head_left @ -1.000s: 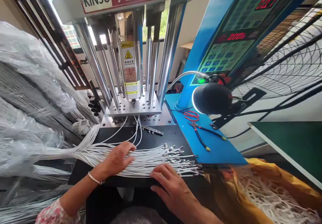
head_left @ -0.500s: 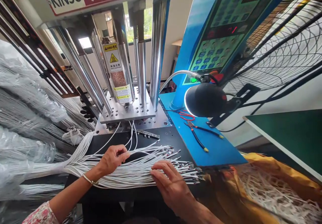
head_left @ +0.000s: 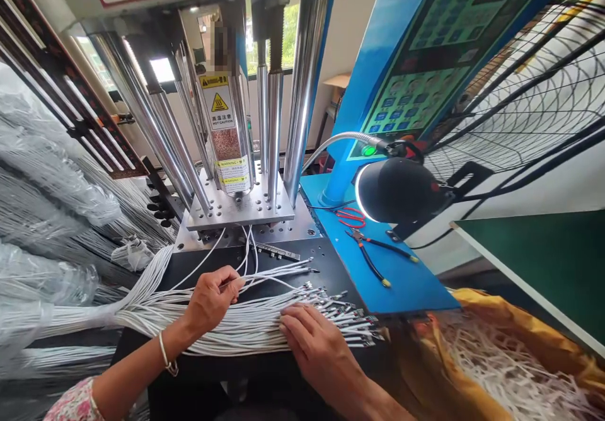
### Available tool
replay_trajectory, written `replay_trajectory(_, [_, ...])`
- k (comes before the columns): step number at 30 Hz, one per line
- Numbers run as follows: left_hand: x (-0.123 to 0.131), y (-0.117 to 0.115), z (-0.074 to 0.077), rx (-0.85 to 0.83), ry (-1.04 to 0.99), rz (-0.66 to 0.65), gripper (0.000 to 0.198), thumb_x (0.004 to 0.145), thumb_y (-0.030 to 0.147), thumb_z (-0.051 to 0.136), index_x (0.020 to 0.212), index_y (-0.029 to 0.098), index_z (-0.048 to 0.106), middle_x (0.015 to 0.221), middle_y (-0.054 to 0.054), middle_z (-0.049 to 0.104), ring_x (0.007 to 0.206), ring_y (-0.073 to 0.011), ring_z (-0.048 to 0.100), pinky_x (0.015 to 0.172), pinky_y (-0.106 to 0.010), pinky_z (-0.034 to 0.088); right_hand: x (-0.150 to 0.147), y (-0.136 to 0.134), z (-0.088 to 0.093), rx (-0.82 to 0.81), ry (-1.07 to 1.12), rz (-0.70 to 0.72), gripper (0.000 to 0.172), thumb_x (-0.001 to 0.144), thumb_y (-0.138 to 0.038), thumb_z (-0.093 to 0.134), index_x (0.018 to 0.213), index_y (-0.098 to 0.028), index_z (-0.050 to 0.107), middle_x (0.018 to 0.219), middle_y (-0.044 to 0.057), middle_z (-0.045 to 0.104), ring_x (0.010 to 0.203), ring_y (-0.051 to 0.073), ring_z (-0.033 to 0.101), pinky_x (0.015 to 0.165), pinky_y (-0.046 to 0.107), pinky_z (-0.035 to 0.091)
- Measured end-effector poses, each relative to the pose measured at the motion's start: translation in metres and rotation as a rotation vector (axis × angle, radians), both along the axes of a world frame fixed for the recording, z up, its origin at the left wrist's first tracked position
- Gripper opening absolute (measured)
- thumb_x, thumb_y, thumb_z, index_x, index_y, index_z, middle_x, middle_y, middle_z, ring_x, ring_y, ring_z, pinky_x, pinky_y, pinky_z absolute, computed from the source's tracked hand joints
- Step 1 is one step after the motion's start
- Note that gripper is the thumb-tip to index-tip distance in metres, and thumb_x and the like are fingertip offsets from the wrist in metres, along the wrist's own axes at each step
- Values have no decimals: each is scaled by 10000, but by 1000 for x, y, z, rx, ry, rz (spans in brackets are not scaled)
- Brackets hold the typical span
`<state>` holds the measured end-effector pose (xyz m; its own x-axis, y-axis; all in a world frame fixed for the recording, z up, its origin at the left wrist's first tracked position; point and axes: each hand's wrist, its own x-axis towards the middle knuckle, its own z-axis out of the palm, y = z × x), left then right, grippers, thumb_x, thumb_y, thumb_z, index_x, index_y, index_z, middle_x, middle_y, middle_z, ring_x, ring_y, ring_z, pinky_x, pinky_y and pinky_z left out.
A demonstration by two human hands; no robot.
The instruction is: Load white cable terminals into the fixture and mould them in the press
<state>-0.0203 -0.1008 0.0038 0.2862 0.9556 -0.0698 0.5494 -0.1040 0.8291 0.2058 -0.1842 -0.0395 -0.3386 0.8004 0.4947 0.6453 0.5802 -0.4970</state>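
A large bundle of white cables (head_left: 227, 329) with small connectors at the right ends lies across the black work surface. My left hand (head_left: 212, 298) is closed, thumb and forefinger pinching a few white cables (head_left: 278, 272) that lie apart, above the main bundle. My right hand (head_left: 321, 348) is on the bundle near the connector ends, its fingers bent and closed on cables; the exact grip is partly hidden. Behind my hands, thin white cables run under the metal plate (head_left: 236, 210) of the press. A strip-shaped metal part (head_left: 278, 253) lies in front of that plate.
Cutting pliers (head_left: 363, 244) and red-handled scissors (head_left: 350, 217) lie on a blue board (head_left: 406, 282). A black lamp (head_left: 397, 191) overhangs it. A blue control panel (head_left: 392, 93) and a wire fan guard (head_left: 529, 93) stand at right. Plastic-wrapped cable bundles (head_left: 51, 181) fill the left. A yellow sack (head_left: 472, 370) holds white scraps.
The few cables in my left hand have separated upward from the main bundle. My right hand has shifted slightly left and its fingers are closer together. The view has tilted down a little.
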Motion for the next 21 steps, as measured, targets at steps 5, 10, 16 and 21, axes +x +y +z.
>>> replay_trajectory(5, [4, 7, -2, -58, 15, -39, 345, 933, 487, 493, 773, 187, 553, 612, 40, 558, 458, -99, 537, 475, -204, 387, -19, 9, 8, 52, 20, 149, 257, 939, -107, 471, 1184, -145, 538, 1177, 104, 632, 1187, 236, 530, 1036, 405, 482])
replay_trajectory(10, [-4, -1, 0, -136, -128, 12, 339, 935, 495, 468, 793, 192, 519, 741, 6, 561, 728, -167, 630, 576, -228, 463, -3, 21, -14, -20, -110, -100, 201, 968, -125, 411, 955, -137, 611, 952, 126, 665, 934, 270, 614, 815, 474, 539])
replay_trajectory(16, [17, 13, 17, 109, 87, -81, 324, 957, 408, 452, 730, 187, 522, 653, 28, 519, 609, -120, 457, 605, -250, 361, -5, -2, 17, -259, 248, 14, 176, 979, -202, 453, 945, -209, 626, 938, 63, 670, 903, 209, 606, 820, 371, 491])
replay_trajectory(21, [45, 12, 46, -60, -35, -270, 325, 883, 437, 580, 697, 173, 544, 611, 33, 523, 584, -102, 459, 552, -216, 348, -37, 22, 27, -909, 1162, 285, 375, 938, -428, 552, 1247, -217, 576, 1246, 93, 606, 1118, 239, 579, 957, 395, 458])
